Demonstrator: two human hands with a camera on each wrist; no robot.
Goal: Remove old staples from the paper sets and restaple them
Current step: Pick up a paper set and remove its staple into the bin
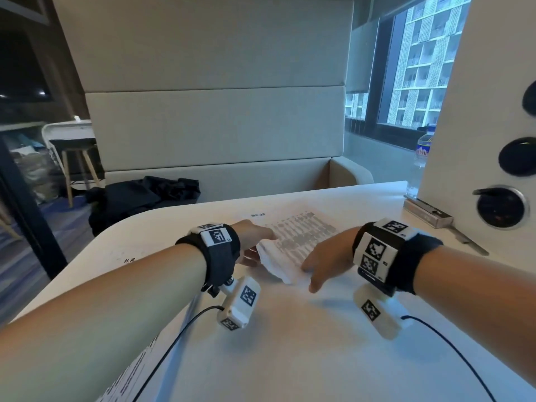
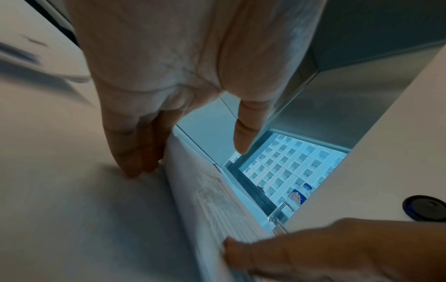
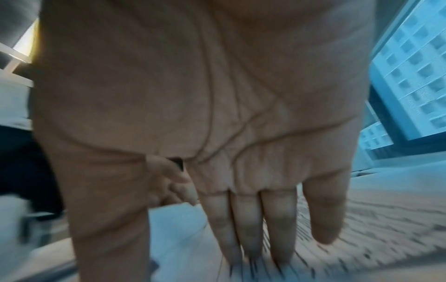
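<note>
Squaring up the paper set [image 1: 301,242] on the counter [image 1: 290,343], left hand [image 1: 255,242] lifting its edge, right hand [image 1: 324,265] fingers pressing flat; stapler [image 1: 427,211] probably needed next.

A printed paper set [image 1: 298,242] lay flat on the white table, covered with rows of grey text, its near left corner lifted and curled. A silver stapler [image 1: 427,213] sat well apart, far right.
</note>
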